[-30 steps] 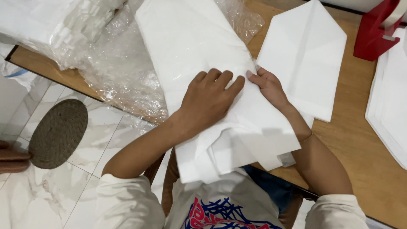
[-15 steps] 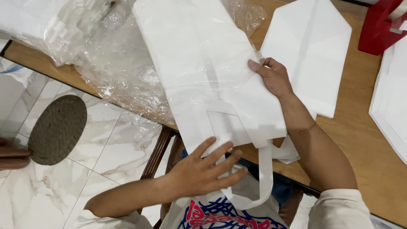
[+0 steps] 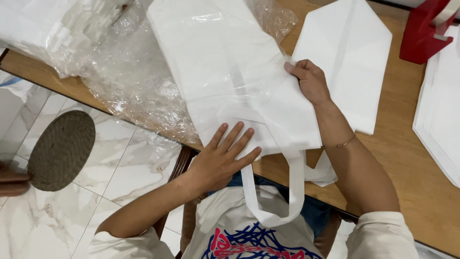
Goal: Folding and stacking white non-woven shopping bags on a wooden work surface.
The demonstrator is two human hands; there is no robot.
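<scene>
A white fabric bag (image 3: 225,72) lies lengthwise on the wooden table (image 3: 407,168), its upper part inside clear plastic wrap. Its loop handle (image 3: 275,201) hangs over the near table edge toward my lap. My left hand (image 3: 223,158) rests flat with fingers spread on the bag's near end, by the handle's base. My right hand (image 3: 311,81) pinches the bag's right edge about halfway up.
A second folded white bag (image 3: 350,57) lies to the right. More white sheets (image 3: 441,120) sit at the right edge, a red object (image 3: 424,33) behind them. Crumpled clear plastic (image 3: 124,81) and wrapped white goods (image 3: 48,29) fill the left. A round woven mat (image 3: 62,148) lies on the tiled floor.
My left hand left the bag, dropped toward my lap, then came back to press its near end. My right hand slid up the bag's right edge. The handle now hangs free.
</scene>
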